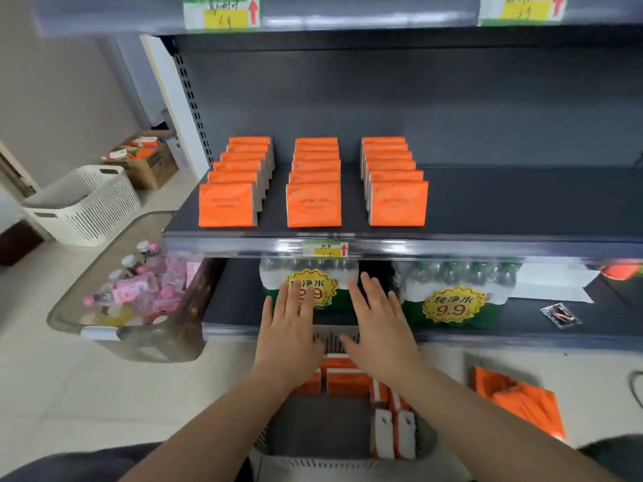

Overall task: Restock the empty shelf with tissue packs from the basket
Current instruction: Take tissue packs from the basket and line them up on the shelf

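Three rows of orange tissue packs stand on the dark middle shelf [522, 203]: a left row [228, 209], a middle row [313, 205] and a right row [398, 203]. The shelf's right half is bare. Below me a grey basket [348, 466] holds several more orange-and-white tissue packs [348, 379] at its far end and right side. My left hand [290, 332] and my right hand [379, 321] hover side by side above the basket's far end, palms down, fingers straight, holding nothing.
Bottled-water multipacks [452, 293] with yellow 9.9 stickers fill the lower shelf. A clear bin of pink bottles [132, 300] sits left, a white basket [83, 203] and a cardboard box [146, 161] beyond. Orange wrapping [522, 401] lies on the floor right.
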`<state>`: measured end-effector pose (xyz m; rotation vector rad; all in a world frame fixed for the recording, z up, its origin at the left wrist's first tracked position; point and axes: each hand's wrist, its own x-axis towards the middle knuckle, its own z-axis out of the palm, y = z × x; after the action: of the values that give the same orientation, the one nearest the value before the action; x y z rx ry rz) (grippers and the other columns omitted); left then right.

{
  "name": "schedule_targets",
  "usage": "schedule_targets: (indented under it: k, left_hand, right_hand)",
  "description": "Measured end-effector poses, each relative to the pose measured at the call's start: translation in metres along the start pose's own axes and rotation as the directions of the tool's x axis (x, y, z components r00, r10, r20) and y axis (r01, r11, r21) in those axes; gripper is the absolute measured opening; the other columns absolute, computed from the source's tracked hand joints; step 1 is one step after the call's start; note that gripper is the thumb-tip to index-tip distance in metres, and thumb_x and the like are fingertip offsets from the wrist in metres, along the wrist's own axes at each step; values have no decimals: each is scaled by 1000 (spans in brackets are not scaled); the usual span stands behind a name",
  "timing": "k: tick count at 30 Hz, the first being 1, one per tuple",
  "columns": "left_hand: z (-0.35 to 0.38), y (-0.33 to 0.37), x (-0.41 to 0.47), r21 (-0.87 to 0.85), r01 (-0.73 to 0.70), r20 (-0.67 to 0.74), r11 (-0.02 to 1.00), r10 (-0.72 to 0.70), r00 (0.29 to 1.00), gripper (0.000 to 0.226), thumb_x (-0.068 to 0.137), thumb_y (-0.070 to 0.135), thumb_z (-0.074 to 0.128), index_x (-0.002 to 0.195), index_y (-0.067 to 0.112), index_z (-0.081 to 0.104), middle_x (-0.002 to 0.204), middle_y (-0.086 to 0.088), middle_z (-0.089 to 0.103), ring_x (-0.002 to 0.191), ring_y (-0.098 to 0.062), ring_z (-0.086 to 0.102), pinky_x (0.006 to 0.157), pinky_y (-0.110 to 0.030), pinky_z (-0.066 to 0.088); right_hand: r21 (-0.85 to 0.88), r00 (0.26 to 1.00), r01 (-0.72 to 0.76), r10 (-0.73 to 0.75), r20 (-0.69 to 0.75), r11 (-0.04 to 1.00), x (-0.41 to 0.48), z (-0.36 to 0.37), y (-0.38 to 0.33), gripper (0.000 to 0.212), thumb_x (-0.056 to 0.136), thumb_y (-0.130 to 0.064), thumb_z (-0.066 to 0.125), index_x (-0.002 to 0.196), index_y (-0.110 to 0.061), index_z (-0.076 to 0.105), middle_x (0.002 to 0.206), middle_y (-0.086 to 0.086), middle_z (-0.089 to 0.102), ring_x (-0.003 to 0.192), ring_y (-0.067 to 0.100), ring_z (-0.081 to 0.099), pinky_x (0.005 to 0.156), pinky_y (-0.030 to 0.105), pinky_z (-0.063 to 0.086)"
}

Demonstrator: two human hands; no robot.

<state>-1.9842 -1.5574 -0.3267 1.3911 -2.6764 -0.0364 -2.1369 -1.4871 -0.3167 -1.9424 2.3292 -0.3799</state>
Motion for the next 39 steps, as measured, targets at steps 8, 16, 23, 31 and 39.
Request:
schedule_targets:
  k: [8, 16, 23, 31, 39]
  left_hand:
    - [62, -11, -29, -35, 18, 180, 999, -11, 984, 81, 90, 48, 42, 153, 17, 4, 162, -8, 2, 149, -26, -5, 121, -46, 0]
    - [118, -28, -36, -26, 75, 348, 997, -61, 936, 84, 89, 44, 47, 153, 17, 0, 162, -8, 3, 149, -27, -4, 121, -45, 0]
    - [167, -34, -31, -41, 105, 481, 994, -73, 873, 93, 86, 39, 59, 152, 16, -3, 161, -7, 3, 149, -25, -2, 121, -44, 3]
    - [215, -40, -12, 9, 74, 553, 997, -66, 831, 91, 86, 33, 63, 153, 13, 4, 160, -8, 8, 148, -26, 4, 121, -42, 8]
    - [256, -58, 16, 72, 36, 557, 997, -70, 827, 87, 83, 26, 66, 151, 13, 13, 155, -9, 19, 144, -26, 19, 118, -40, 16]
  right_hand:
    - [16, 988, -60, 57, 140, 998, -24, 70, 8, 90, 89, -43, 56, 153, -23, -4, 161, 2, -10, 148, 19, -10, 114, 35, -10]
    - [7, 949, -153, 145, 281, 988, -33, 130, 23, 91, 86, -42, 62, 152, -26, 1, 162, -1, -1, 149, 20, -2, 117, 39, -2]
    - [1, 915, -162, 150, 375, 987, -28, 170, 40, 84, 87, -39, 64, 151, -24, 12, 159, -1, 14, 147, 20, 13, 120, 40, 14]
    - [-3, 866, -198, 177, 467, 980, -8, 218, 66, 74, 83, -30, 66, 146, -21, 28, 150, 0, 31, 139, 19, 29, 116, 36, 21]
    - [-35, 849, -196, 187, 494, 980, 17, 248, 88, 59, 87, -19, 62, 141, -17, 38, 143, 4, 39, 133, 21, 38, 113, 39, 32]
